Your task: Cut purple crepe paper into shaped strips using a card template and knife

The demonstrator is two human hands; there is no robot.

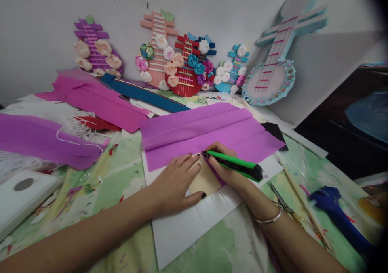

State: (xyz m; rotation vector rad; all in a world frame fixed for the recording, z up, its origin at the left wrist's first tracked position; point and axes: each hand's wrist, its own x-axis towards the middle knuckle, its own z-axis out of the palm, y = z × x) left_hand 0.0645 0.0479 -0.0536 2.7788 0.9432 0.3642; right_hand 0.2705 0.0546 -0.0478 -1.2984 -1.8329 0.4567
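Observation:
A purple sheet (197,129) with fold lines lies over a white board (188,232) in front of me. On top of its lower edge rests a small pale yellow card (207,180). My left hand (177,180) presses flat on the card, fingers spread. My right hand (226,164) grips a green and black utility knife (239,164), its front end down at the card's upper corner. The blade itself is too small to make out.
Decorated guitar shapes (184,69) lean on the wall. Pink sheets (100,99) and a white box (24,196) sit left. Scissors (286,206), a wooden stick (303,196) and a blue glue gun (336,212) lie right.

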